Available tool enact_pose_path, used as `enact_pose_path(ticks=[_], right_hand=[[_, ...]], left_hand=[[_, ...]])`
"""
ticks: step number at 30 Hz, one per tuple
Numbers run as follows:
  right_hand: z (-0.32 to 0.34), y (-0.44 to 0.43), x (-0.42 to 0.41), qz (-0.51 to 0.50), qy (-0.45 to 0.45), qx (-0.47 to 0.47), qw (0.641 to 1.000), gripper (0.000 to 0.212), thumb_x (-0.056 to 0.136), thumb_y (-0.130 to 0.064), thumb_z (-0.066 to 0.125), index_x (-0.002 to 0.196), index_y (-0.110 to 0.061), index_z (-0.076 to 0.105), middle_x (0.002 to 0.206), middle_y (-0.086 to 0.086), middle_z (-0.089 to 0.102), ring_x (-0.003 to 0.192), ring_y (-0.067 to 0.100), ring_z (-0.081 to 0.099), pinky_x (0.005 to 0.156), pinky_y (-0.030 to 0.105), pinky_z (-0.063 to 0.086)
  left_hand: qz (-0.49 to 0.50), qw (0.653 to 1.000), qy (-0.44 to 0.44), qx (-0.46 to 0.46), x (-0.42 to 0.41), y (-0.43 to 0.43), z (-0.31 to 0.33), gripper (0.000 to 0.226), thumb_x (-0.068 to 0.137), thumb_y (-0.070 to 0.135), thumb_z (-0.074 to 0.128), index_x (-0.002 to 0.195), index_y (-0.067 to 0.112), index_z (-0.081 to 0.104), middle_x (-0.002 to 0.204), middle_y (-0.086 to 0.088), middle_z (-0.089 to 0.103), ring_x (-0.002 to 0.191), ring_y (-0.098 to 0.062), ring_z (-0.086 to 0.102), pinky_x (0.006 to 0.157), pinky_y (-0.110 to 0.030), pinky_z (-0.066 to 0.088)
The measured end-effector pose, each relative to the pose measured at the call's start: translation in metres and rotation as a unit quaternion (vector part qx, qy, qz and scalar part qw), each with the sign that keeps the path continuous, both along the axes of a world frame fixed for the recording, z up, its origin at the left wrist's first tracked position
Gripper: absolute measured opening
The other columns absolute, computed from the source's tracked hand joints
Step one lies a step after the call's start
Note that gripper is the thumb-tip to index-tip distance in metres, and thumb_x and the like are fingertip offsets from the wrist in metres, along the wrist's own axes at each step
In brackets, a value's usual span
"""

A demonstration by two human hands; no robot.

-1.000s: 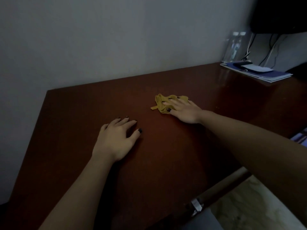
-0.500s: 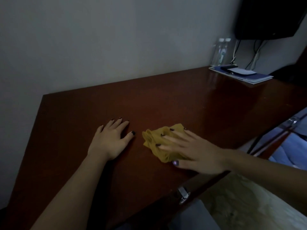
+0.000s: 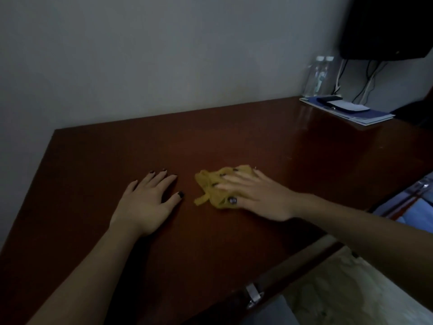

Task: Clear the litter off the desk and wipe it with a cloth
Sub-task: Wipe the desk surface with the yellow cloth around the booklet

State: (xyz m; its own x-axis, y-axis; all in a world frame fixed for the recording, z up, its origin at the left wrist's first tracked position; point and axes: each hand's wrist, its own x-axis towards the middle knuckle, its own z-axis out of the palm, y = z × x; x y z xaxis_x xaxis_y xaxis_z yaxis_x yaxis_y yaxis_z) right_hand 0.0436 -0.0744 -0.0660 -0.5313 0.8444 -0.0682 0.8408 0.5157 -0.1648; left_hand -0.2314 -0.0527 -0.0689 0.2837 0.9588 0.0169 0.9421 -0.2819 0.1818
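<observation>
A crumpled yellow cloth lies on the dark red-brown desk, near its middle. My right hand presses flat on the cloth with its fingers spread and straight, covering the cloth's right part. My left hand rests flat on the bare desk just left of the cloth, fingers straight, holding nothing. No litter shows on the desk surface in view.
At the far right corner lie blue folders and papers with a dark flat object on top. Two clear bottles stand against the wall behind them. A black screen with hanging cables is mounted above. The desk's front edge carries a metal handle.
My right hand slid the cloth from farther back on the desk toward the front and close to my left hand, then slightly back. My left hand stayed in place.
</observation>
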Motion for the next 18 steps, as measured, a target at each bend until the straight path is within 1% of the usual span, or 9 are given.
enact_pose_path(ticks=[1, 4, 7, 9, 11, 14, 18], right_hand=[[0.0, 0.019, 0.003, -0.035, -0.002, -0.007, 0.999, 0.046, 0.095, -0.059, 0.015, 0.14, -0.059, 0.004, 0.154, -0.025, -0.003, 0.142, 0.003, -0.01, 0.11, 0.035, -0.014], [0.005, 0.072, 0.013, -0.131, -0.021, -0.009, 0.991, 0.047, 0.097, -0.056, 0.017, 0.143, -0.053, 0.006, 0.157, -0.017, -0.001, 0.145, 0.011, -0.006, 0.113, 0.045, -0.006], [0.002, 0.109, 0.021, -0.204, -0.029, -0.031, 0.978, 0.05, 0.096, -0.058, 0.013, 0.144, -0.05, 0.004, 0.158, -0.014, -0.003, 0.145, 0.016, -0.006, 0.113, 0.049, -0.004], [0.001, 0.12, 0.022, -0.241, -0.022, -0.023, 0.97, 0.052, 0.095, -0.059, 0.012, 0.145, -0.049, 0.004, 0.158, -0.014, -0.004, 0.145, 0.017, -0.006, 0.113, 0.049, -0.005], [0.001, 0.12, 0.02, -0.252, -0.032, -0.02, 0.967, 0.054, 0.094, -0.061, 0.012, 0.145, -0.048, 0.001, 0.158, -0.015, -0.006, 0.145, 0.017, -0.008, 0.113, 0.049, -0.006], [0.001, 0.109, 0.021, -0.24, -0.05, -0.027, 0.969, 0.058, 0.092, -0.064, 0.013, 0.145, -0.047, -0.003, 0.158, -0.013, -0.009, 0.145, 0.018, -0.009, 0.113, 0.05, -0.005], [0.004, 0.082, 0.023, -0.214, -0.05, -0.038, 0.975, 0.055, 0.093, -0.062, 0.016, 0.144, -0.05, -0.004, 0.158, -0.011, -0.011, 0.145, 0.018, -0.012, 0.114, 0.049, -0.006]], left_hand=[[0.001, 1.0, -0.004, 0.002, 0.0, 0.0, 0.0, 0.059, 0.093, 0.061, 0.018, 0.148, 0.042, 0.011, 0.158, 0.015, 0.004, 0.145, -0.006, -0.002, 0.117, -0.035, 0.001], [-0.001, 1.0, -0.026, 0.016, -0.002, 0.002, -0.001, 0.057, 0.093, 0.06, 0.021, 0.147, 0.043, 0.016, 0.157, 0.016, 0.008, 0.144, -0.004, 0.0, 0.117, -0.034, 0.002], [-0.001, 0.998, -0.052, 0.03, -0.004, 0.004, -0.002, 0.055, 0.091, 0.06, 0.027, 0.144, 0.044, 0.025, 0.156, 0.018, 0.015, 0.144, -0.003, 0.005, 0.116, -0.035, 0.004], [0.004, 0.997, -0.071, 0.04, -0.003, 0.006, -0.002, 0.052, 0.091, 0.059, 0.031, 0.141, 0.045, 0.031, 0.154, 0.019, 0.021, 0.143, -0.004, 0.009, 0.114, -0.036, 0.006], [0.008, 0.996, -0.076, 0.042, -0.003, 0.008, -0.001, 0.051, 0.091, 0.059, 0.033, 0.14, 0.045, 0.033, 0.153, 0.019, 0.023, 0.142, -0.005, 0.011, 0.113, -0.036, 0.007], [0.006, 0.997, -0.072, 0.037, -0.003, 0.007, -0.001, 0.051, 0.092, 0.058, 0.032, 0.141, 0.045, 0.032, 0.153, 0.018, 0.022, 0.142, -0.007, 0.011, 0.114, -0.038, 0.007], [0.005, 0.998, -0.056, 0.021, -0.001, 0.007, 0.0, 0.052, 0.093, 0.059, 0.028, 0.143, 0.045, 0.025, 0.157, 0.014, 0.015, 0.144, -0.009, 0.007, 0.115, -0.039, 0.006]])
